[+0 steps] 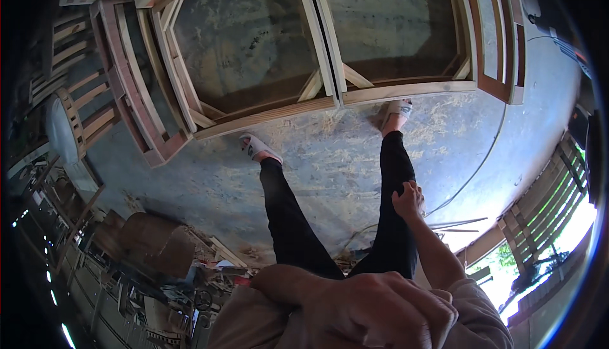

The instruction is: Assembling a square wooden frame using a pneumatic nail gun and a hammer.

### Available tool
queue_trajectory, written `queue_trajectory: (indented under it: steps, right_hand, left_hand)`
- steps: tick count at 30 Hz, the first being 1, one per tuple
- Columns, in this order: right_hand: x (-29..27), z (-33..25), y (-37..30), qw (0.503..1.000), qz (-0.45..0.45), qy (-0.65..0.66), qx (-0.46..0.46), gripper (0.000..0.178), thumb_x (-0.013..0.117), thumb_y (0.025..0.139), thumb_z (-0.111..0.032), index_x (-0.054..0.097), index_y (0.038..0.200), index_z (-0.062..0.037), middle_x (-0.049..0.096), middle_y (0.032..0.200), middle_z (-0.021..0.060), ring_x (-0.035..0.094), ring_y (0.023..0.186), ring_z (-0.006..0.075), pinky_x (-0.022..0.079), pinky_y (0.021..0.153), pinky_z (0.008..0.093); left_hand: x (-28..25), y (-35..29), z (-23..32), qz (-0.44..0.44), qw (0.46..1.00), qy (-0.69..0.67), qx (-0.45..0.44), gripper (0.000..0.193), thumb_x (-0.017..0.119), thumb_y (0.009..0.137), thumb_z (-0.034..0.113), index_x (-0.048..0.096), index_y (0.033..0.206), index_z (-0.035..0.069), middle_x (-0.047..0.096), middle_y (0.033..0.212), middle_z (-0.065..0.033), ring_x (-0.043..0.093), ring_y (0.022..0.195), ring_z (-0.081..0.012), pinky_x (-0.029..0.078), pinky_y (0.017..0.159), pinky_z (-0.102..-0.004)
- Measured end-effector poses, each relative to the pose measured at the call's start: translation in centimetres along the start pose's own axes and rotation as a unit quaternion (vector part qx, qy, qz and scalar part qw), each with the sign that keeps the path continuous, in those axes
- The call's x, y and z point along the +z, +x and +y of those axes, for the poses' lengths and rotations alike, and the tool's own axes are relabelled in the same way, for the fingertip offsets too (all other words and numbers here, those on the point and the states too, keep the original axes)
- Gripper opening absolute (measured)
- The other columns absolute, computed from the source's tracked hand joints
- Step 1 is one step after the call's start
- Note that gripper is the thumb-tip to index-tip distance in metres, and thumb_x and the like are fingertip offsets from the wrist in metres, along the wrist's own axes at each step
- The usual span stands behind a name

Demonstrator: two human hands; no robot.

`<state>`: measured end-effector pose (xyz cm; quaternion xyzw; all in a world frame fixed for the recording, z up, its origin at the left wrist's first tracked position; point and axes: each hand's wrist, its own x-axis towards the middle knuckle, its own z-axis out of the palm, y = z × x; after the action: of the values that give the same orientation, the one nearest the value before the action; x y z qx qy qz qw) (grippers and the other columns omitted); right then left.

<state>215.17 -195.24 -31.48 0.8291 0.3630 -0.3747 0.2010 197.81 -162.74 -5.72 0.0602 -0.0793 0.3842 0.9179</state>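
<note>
My left hand (387, 311) is raised very near the camera at the bottom, its fingers curled inward. Whatever it holds, if anything, is hidden behind the knuckles. On the dark trousers (388, 165), over the right leg, rests my right hand (409, 202), with the thumb apart from the loosely bent fingers. No tool or workpiece shows in it. Ahead of my feet stands a pale wooden frame (266, 116) with two open bays and corner braces. Its near rail lies just beyond my light sandals (257, 146); neither hand touches it.
Slatted wooden furniture parts (98, 117) stand at the left beside a reddish-brown frame side (130, 105). A thin cable (488, 152) crosses the dusty concrete floor (330, 178) at the right. Wood scraps (222, 251) and clutter lie behind me; a slatted panel (552, 190) stands right.
</note>
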Motion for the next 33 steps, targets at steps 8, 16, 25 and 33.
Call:
queue_trajectory:
  steps: [8,16,25,33]
  right_hand:
    - [2.5,-1.8,10.3,0.995,-0.013,-0.02,-0.092,0.06,0.073,0.07,-0.031,0.054,0.122,-0.0064,0.053,0.124,0.0161,0.046,0.12,0.0364,0.038,0.1,0.0509]
    - [1.8,-6.8,35.6,0.936,0.069,-0.269,-0.218,0.102,0.086,0.063,-0.031,0.029,0.145,-0.0095,0.035,0.147,0.015,0.027,0.141,0.0315,0.023,0.113,0.0573]
    - [-8.0,-5.8,32.0,0.899,0.037,-0.249,-0.359,0.045,0.079,0.064,-0.033,0.061,0.098,-0.0097,0.064,0.096,0.0123,0.059,0.099,0.0303,0.048,0.085,0.0445]
    - [-34.3,-10.6,18.6,0.871,0.005,-0.18,-0.457,0.066,0.087,0.052,-0.054,0.061,0.093,-0.0081,0.065,0.088,0.0138,0.063,0.081,0.034,0.052,0.073,0.0442]
  left_hand:
    - [-1.9,-3.9,0.0,0.202,0.976,0.074,0.026,0.049,0.058,0.093,0.049,0.062,0.094,0.0,0.06,0.083,-0.0088,0.051,0.065,-0.0147,0.039,0.063,-0.0285]
    - [-13.4,-30.8,-5.5,0.705,0.678,0.209,-0.009,0.035,0.058,0.097,0.026,0.057,0.125,0.003,0.06,0.092,-0.0038,0.049,0.073,-0.011,0.042,0.067,-0.0271]
    - [-10.1,-37.7,-10.2,0.789,0.565,0.24,-0.018,0.022,0.059,0.097,0.022,0.06,0.109,0.003,0.062,0.081,-0.0036,0.055,0.062,-0.0123,0.048,0.059,-0.0279]
    - [-7.2,-40.0,-9.1,0.794,0.542,0.261,0.087,0.021,0.063,0.094,0.024,0.064,0.097,0.003,0.061,0.074,-0.0031,0.056,0.059,-0.0122,0.047,0.054,-0.0277]
